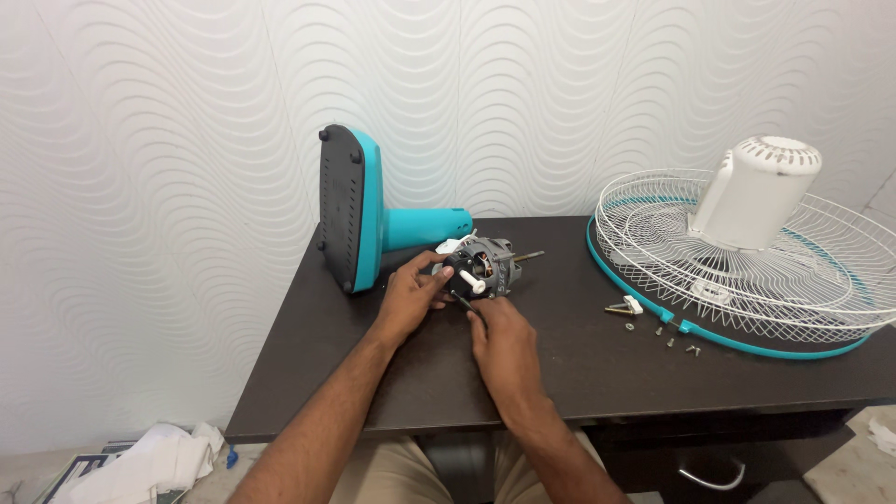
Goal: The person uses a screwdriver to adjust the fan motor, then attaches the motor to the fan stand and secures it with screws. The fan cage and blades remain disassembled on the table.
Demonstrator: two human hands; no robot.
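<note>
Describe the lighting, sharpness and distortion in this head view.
Head view: soft, even light with faint shadows under the left hand and right hand; the fan motor is sharp with no motion blur; mild sheen on the dark table; wide-lens stretch toward the edges, seen on the fan grille.

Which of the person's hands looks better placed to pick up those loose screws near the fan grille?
Probably the right hand. It lies on the same side of the table as the screws beside the grille. The left hand grips the motor and is farther away.
</note>
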